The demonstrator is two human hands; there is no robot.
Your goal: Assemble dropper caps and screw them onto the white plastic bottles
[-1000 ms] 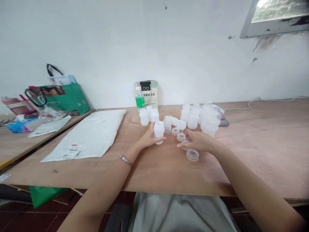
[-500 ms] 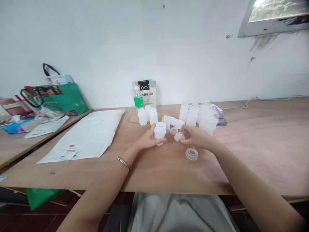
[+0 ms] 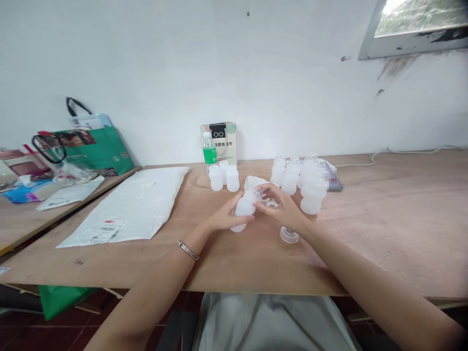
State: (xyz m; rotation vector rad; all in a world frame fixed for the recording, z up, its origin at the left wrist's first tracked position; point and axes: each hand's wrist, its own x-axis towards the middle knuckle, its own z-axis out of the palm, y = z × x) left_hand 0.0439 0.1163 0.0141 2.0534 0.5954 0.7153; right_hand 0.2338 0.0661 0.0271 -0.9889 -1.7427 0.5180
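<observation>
My left hand [image 3: 227,214] is wrapped round a white translucent baby bottle [image 3: 244,210], tilted with its mouth to the right. At that mouth my right hand [image 3: 280,204] grips a clear bottle nipple [image 3: 258,194], its fingers closed round the edge. The nipple touches the bottle's neck; how firmly it sits there I cannot tell. A clear nipple with a ring base [image 3: 289,235] lies on the table below my right wrist. Behind my right hand another clear nipple [image 3: 271,203] and a clear cap [image 3: 250,182] are partly hidden.
Open white bottles [image 3: 232,178] stand at the back middle, near a green-labelled water bottle [image 3: 209,151] and a paper bag [image 3: 228,141]. Several bottles with nipples and caps [image 3: 313,190] stand to the right. A white plastic mailer [image 3: 146,202] lies left on the wooden table [image 3: 395,219].
My right hand has carried the nipple left to the bottle's mouth. My left hand has tilted the bottle toward it.
</observation>
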